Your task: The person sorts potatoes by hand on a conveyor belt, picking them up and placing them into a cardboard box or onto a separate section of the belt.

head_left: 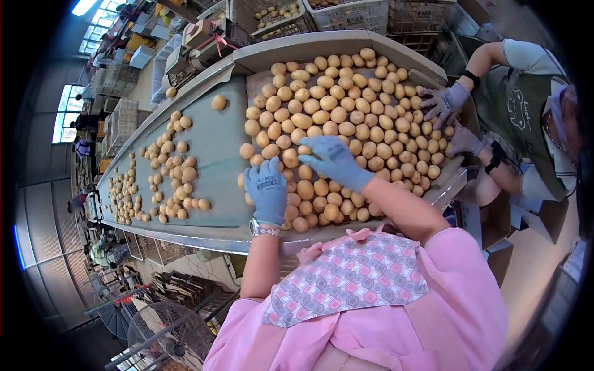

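Observation:
Many round, yellow-brown potatoes (338, 114) lie in a single spread layer on the sorting surface before me. My right hand (334, 162), in a blue-grey glove, reaches over the middle of them. Its thumb and fingers close around one potato (304, 150) near the left side of the spread. Gloved the same way, my left hand (267, 188) rests palm down at the border between the potatoes and the green conveyor belt (226, 142). Its fingers are stretched out, touching or very near the potatoes there; what lies under the palm is hidden.
Potatoes ride along the belt in loose groups (173, 167) to the left. Across the surface at the right, a co-worker's gloved hands (445, 104) touch the potatoes. A metal rim (216, 241) borders my side. Crates (349, 15) stand behind; a fan (170, 334) is at lower left.

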`<state>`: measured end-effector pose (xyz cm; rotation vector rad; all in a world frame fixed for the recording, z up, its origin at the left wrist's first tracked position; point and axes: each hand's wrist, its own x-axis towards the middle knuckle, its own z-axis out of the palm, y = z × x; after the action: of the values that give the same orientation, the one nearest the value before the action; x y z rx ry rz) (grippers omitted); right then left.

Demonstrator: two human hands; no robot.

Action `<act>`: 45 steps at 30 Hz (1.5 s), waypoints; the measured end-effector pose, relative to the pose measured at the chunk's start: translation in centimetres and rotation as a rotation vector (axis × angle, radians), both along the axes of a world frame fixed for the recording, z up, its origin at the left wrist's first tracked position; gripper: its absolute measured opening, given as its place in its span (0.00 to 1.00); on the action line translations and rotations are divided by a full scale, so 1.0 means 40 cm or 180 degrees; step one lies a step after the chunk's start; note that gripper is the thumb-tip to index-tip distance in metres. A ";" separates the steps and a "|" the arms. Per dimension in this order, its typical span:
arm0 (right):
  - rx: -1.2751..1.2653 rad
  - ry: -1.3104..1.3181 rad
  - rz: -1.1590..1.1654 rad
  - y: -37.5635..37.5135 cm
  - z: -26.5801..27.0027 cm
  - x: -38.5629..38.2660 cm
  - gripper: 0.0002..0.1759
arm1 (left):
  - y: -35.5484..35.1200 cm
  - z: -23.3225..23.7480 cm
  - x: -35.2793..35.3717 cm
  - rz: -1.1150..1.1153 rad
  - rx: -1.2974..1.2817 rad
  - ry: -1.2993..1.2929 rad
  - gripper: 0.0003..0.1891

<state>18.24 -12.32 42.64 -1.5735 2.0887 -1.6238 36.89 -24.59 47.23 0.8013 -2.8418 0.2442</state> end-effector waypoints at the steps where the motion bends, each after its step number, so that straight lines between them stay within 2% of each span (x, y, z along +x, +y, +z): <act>1: 0.0355 -0.0402 -0.0128 0.041 0.033 -0.007 0.17 | 0.003 0.011 -0.006 -0.0127 -0.0238 0.0011 0.18; 4: 0.1714 -0.1316 0.0868 0.127 0.106 -0.083 0.15 | -0.004 0.038 -0.009 -0.0131 0.0179 -0.0383 0.19; 5: 0.1701 -0.1813 0.1115 0.130 0.113 -0.131 0.15 | -0.012 0.051 -0.003 -0.0118 0.0148 -0.0635 0.20; 7: 0.0552 -0.3444 0.1226 0.087 0.111 -0.312 0.15 | -0.036 0.054 -0.001 -0.0288 0.0489 -0.0550 0.21; 8: -0.0285 -0.3938 0.1223 0.060 0.122 -0.421 0.16 | -0.049 0.057 -0.001 -0.0360 0.0642 -0.0500 0.22; 9: -0.0877 -0.4079 0.1080 0.038 0.140 -0.511 0.16 | -0.061 0.057 -0.002 -0.0336 0.0763 -0.0502 0.22; 10: -0.1207 -0.3951 0.0772 0.024 0.168 -0.567 0.16 | -0.065 0.053 0.010 -0.0345 0.0950 -0.0338 0.22; 12: -0.0828 -0.3404 -0.0010 0.005 0.213 -0.558 0.19 | -0.089 0.069 0.031 -0.0363 0.1242 0.0032 0.23; 13: -0.0679 -0.3119 -0.0412 0.003 0.227 -0.536 0.20 | -0.065 0.119 0.036 -0.0341 0.1557 0.0470 0.25; 14: 0.0123 -0.2361 -0.0236 0.032 0.232 -0.482 0.24 | -0.046 0.175 0.049 -0.0258 0.1530 0.0820 0.25; 16: 0.0548 -0.2157 0.0234 0.111 0.175 -0.322 0.24 | -0.002 0.275 0.052 -0.0151 0.1545 0.1540 0.25; 17: 0.0765 -0.2016 0.0443 0.158 0.127 -0.244 0.25 | -0.001 0.320 0.046 -0.0091 0.1099 0.2619 0.23; 18: 0.1111 -0.1259 0.0417 0.185 0.087 -0.178 0.24 | -0.014 0.360 0.036 -0.0001 0.0616 0.3690 0.21; 19: 0.1396 -0.0485 0.0358 0.213 0.049 -0.113 0.23 | -0.055 0.411 0.023 -0.0189 0.0003 0.3940 0.21; 20: 0.1239 -0.0622 0.0322 0.220 0.029 -0.074 0.23 | -0.130 0.471 0.001 -0.0385 -0.0614 0.4148 0.21; 22: 0.0938 -0.0897 0.0211 0.227 0.014 -0.013 0.23 | -0.317 0.615 -0.053 -0.0336 -0.1637 0.3155 0.23; 23: 0.0937 -0.0464 0.0045 0.225 0.013 -0.004 0.24 | -0.411 0.686 -0.079 -0.0362 -0.2161 0.2724 0.24; 24: 0.0894 -0.0512 0.0051 0.228 0.026 0.002 0.23 | -0.486 0.731 -0.129 -0.0660 -0.0923 0.2687 0.29; 26: 0.0862 -0.0279 0.0070 0.244 0.027 0.007 0.23 | -0.701 0.679 -0.199 0.1078 -0.1441 0.2269 0.45; 28: 0.0673 -0.0050 0.0156 0.274 0.022 0.003 0.21 | -0.774 0.595 -0.216 0.0780 -0.0691 0.2433 0.54; 30: 0.0788 -0.0082 0.0252 0.314 0.017 -0.011 0.19 | -0.599 0.491 -0.240 -0.0479 -0.0818 0.2312 0.43; 31: 0.0870 0.0007 0.0206 0.349 0.030 -0.007 0.19 | -0.431 0.439 -0.247 -0.1184 -0.0118 0.2370 0.36; 32: 0.0992 0.0076 0.0151 0.391 0.030 0.008 0.18 | -0.278 0.401 -0.217 -0.1197 0.0257 0.1401 0.38; 33: 0.1071 0.0098 0.0177 0.420 0.012 0.012 0.19 | -0.136 0.333 -0.176 -0.1307 0.0186 0.0968 0.39; 34: 0.1197 0.0046 0.0169 0.447 0.006 0.019 0.19 | -0.061 0.255 -0.120 -0.1596 0.0622 0.0445 0.39; 36: 0.1429 -0.0038 0.0222 0.486 0.003 0.032 0.20 | 0.012 0.215 -0.019 -0.1780 0.0954 -0.0339 0.38; 37: 0.1136 0.0143 0.0113 0.498 -0.016 0.040 0.20 | -0.011 0.194 0.025 -0.1521 0.1035 -0.0400 0.37; 38: 0.1249 0.0217 0.0154 0.504 -0.023 0.042 0.20 | -0.059 0.178 0.069 -0.1239 0.1094 -0.0452 0.36; 40: 0.1168 0.0295 -0.0055 0.486 0.010 0.048 0.19 | -0.230 0.152 0.165 -0.1439 0.0381 -0.0670 0.30; 42: 0.1298 0.0312 -0.0005 0.455 0.005 0.048 0.18 | -0.329 0.198 0.207 -0.0747 0.0611 -0.0238 0.29; 44: 0.1167 0.0310 -0.0017 0.428 -0.012 0.048 0.17 | -0.568 0.134 0.305 -0.0949 -0.0363 -0.0842 0.28; 45: 0.1216 0.0169 0.0020 0.415 -0.028 0.047 0.16 | -0.626 0.134 0.324 -0.0335 -0.0347 -0.0760 0.29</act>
<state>20.11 4.30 41.51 -1.5016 2.2456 -1.1013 49.85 -49.62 52.58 0.6369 -3.0474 0.5063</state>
